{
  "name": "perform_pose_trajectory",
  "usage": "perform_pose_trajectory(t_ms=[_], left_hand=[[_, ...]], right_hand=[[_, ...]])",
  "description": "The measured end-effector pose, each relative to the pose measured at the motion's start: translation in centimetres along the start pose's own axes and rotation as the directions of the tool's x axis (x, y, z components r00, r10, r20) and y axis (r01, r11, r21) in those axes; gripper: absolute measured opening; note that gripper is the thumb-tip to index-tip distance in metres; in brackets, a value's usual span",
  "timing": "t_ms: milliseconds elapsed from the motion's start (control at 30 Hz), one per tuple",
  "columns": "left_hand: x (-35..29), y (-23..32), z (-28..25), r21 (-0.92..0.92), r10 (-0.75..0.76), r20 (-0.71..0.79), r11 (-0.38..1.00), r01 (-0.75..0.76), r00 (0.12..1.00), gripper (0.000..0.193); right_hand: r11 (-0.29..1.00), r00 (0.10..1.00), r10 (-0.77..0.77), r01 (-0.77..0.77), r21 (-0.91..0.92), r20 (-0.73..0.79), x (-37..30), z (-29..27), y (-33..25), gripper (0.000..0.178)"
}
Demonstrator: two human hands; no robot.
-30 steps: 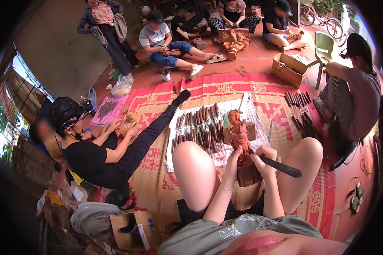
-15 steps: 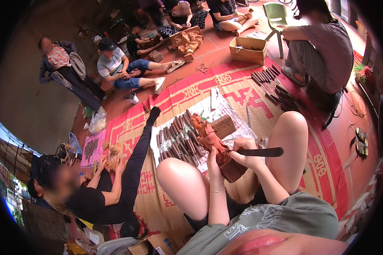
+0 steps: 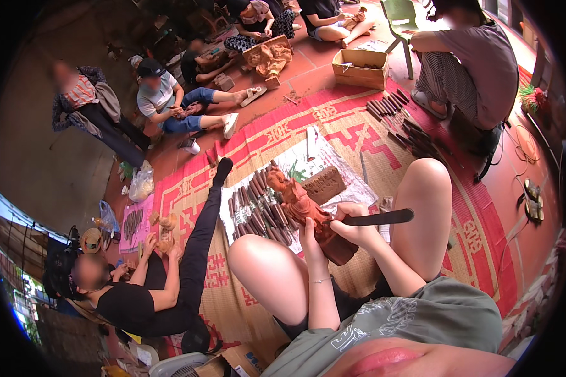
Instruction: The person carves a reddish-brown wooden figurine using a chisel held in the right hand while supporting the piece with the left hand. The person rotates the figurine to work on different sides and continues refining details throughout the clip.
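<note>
Between my raised knees is a reddish-brown wooden figure carving (image 3: 290,193), tilted with its head away from me and its blocky base toward me. My left hand (image 3: 312,244) is wrapped round its lower part, fingers along the side. In my right hand (image 3: 353,227) is a carving chisel, its long dark handle (image 3: 383,217) pointing out to the right. Closed fingers hold it against the carving near the base; the blade is hidden by the hand. Just beyond the figure, a carved brown wooden block (image 3: 324,184) lies on a white sheet (image 3: 343,160).
Several dark-handled chisels (image 3: 258,210) lie in rows on the sheet, and more (image 3: 415,135) on the red-patterned mat (image 3: 283,132). A wooden box (image 3: 358,75) and green chair (image 3: 397,25) stand farther off. People sit around; one at left (image 3: 132,298) holds a pale carving.
The whole view has shifted slightly. My hands and the carving stay together, with the chisel still at the lower part. The person at far left has turned the head.
</note>
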State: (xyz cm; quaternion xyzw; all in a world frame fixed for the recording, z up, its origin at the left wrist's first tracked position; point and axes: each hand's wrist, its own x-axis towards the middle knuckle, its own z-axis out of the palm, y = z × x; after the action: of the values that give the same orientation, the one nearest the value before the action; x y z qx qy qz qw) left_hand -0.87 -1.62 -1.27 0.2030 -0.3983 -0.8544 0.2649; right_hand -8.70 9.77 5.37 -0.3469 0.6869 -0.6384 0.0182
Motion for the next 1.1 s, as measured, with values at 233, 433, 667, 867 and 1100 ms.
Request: perform_pose_trajectory(t_ms=[233, 433, 667, 867, 1100], left_hand=[[-0.3, 0.1, 1.1, 0.025, 0.094, -0.045, 0.995, -0.093, 0.995, 0.045], [-0.6, 0.2, 2.4, 0.088, 0.162, -0.08, 0.984, -0.155, 0.984, 0.045], [-0.6, 0.4, 2.0, 0.067, 0.177, -0.099, 0.983, -0.171, 0.979, 0.047], [-0.4, 0.1, 1.8, 0.034, 0.14, -0.069, 0.99, -0.138, 0.988, 0.048], [-0.6, 0.1, 1.9, 0.047, 0.133, -0.081, 0.99, -0.129, 0.988, 0.047]], right_hand=[[0.997, 0.995, 0.033, -0.027, 0.071, -0.093, 0.6, 0.5, 0.2, 0.019], [0.986, 0.989, 0.118, -0.107, 0.125, -0.085, 0.7, -0.6, -0.3, 0.021], [0.991, 0.991, 0.122, -0.125, 0.039, 0.052, 0.6, -1.8, -0.8, 0.019], [0.996, 0.994, 0.085, -0.087, 0.014, 0.065, 0.4, -1.7, -0.4, 0.019], [0.981, 0.985, 0.137, -0.149, 0.121, 0.102, 0.5, -1.6, -0.7, 0.021]])
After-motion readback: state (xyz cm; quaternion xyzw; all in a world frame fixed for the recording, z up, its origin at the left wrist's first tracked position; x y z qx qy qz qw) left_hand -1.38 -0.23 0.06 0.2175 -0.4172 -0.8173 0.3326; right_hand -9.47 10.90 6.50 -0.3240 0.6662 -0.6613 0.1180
